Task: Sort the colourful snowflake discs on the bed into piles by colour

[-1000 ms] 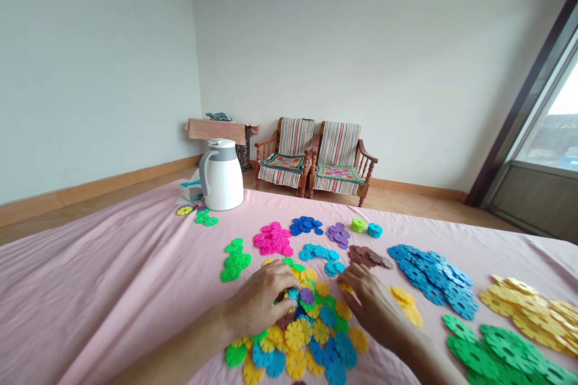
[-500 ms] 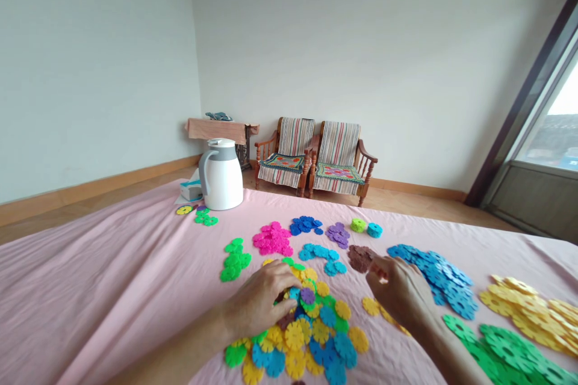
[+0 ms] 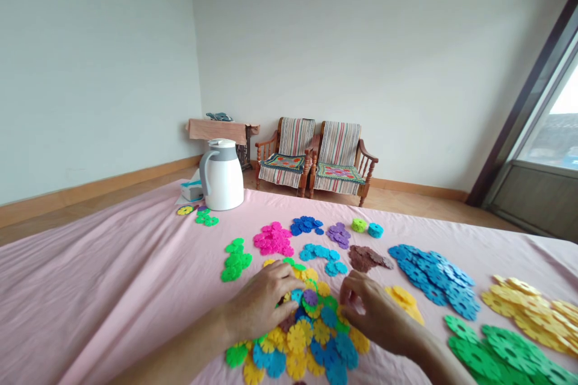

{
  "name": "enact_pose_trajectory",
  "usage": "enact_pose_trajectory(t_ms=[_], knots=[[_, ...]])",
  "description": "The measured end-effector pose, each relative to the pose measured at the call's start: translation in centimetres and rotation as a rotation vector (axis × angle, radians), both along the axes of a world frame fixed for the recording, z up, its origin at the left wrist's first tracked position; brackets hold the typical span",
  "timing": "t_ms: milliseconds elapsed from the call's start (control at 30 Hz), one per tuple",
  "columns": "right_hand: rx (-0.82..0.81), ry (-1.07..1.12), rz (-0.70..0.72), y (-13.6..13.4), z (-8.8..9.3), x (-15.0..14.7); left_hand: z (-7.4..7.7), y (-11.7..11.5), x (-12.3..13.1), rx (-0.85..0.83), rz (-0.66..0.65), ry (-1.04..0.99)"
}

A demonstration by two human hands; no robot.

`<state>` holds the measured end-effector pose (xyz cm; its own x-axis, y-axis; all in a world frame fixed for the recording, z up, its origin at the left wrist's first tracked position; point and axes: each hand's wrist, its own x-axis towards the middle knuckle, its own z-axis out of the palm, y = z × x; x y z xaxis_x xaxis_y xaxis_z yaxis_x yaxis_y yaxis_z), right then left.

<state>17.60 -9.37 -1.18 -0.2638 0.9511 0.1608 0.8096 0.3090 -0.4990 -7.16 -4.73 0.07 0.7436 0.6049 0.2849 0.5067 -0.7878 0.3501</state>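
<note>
Left hand (image 3: 268,298) is lying over the left side of a mixed pile of plastic discs (image 3: 295,337), fingers loosely curled, thumb apart from them. Can't tell if it's pinching anything. Right hand (image 3: 370,313) is at the pile's right edge with thumb and fingers bent toward each other, a bit of yellow by the tips, but honestly can't tell if it's gripped. A purple disc (image 3: 310,296) sits on the pile right between the hands.

Sorted stuff is all around on the pink cloth (image 3: 149,289): pink discs (image 3: 273,239) beyond the left hand, a green bunch (image 3: 235,261) ahead and left of it, brown discs (image 3: 365,257) just past the right hand, a yellow bunch (image 3: 404,301) right beside it, big blue ones (image 3: 433,280) further right. White jug (image 3: 224,180) stands well beyond the left hand.
</note>
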Motion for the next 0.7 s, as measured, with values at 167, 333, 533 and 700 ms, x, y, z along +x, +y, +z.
enact_pose_trajectory(t_ms=[167,333,533,700], knots=[[-0.047,-0.002,0.000,-0.2,0.7,-0.1,-0.1,0.1,0.0,-0.004,-0.006,-0.007],[-0.046,0.000,-0.003,-0.6,1.2,-0.2,0.0,0.1,0.0,-0.018,-0.007,-0.013],[-0.072,-0.019,-0.008,-0.7,1.7,-0.2,0.0,0.1,0.0,-0.022,-0.005,-0.011],[-0.094,0.029,-0.002,-0.4,1.6,-0.5,0.1,0.1,0.0,-0.025,-0.006,-0.007]])
